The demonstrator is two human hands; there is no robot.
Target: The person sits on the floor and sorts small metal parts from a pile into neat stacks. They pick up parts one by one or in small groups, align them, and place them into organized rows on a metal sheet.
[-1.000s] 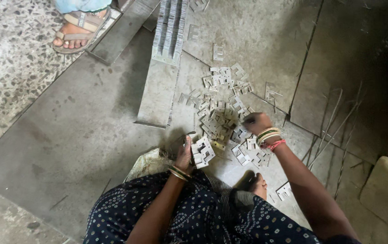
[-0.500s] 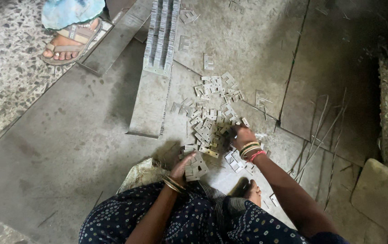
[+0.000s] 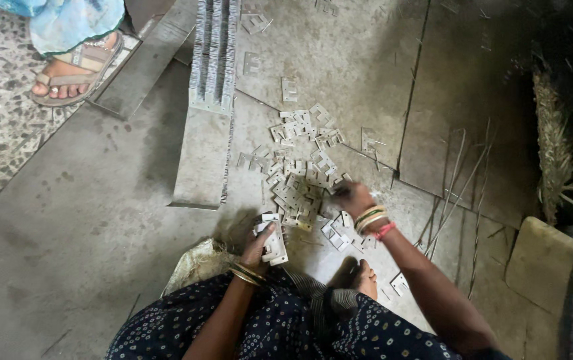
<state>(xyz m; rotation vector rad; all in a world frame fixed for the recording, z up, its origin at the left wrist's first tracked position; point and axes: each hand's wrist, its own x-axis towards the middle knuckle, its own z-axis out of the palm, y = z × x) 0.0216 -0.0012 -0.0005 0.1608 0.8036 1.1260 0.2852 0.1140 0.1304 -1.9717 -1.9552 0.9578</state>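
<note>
The person sits on a grey concrete floor (image 3: 86,253) and looks down at a pile of small flat metal stampings (image 3: 300,177), thin pale pieces with cut notches, which lie scattered in front of the knees.

The left hand (image 3: 260,243) is closed around a small stack of stampings (image 3: 273,241); the thumb lies on top of the stack and the fingers are under it. The stack is held close to the body, just at the near edge of the pile. Gold bangles sit on this wrist.

The right hand (image 3: 352,197) rests on the right side of the pile, palm down, with the fingers bent onto the loose pieces. It touches them, but I cannot tell if it grips one, because the hand is a little blurred. This wrist carries coloured bangles (image 3: 373,220).

Beyond the pile, a long metal tray (image 3: 203,160) lies on the floor, and at its far end stand rows of stacked stampings (image 3: 214,47), packed upright on edge. A few single pieces lie apart, near the rows.

At the top left, another person's foot in a sandal (image 3: 73,73) stands on a speckled floor. On the right lie thin sticks (image 3: 460,193) and a bundle of dry straw (image 3: 556,147).
</note>
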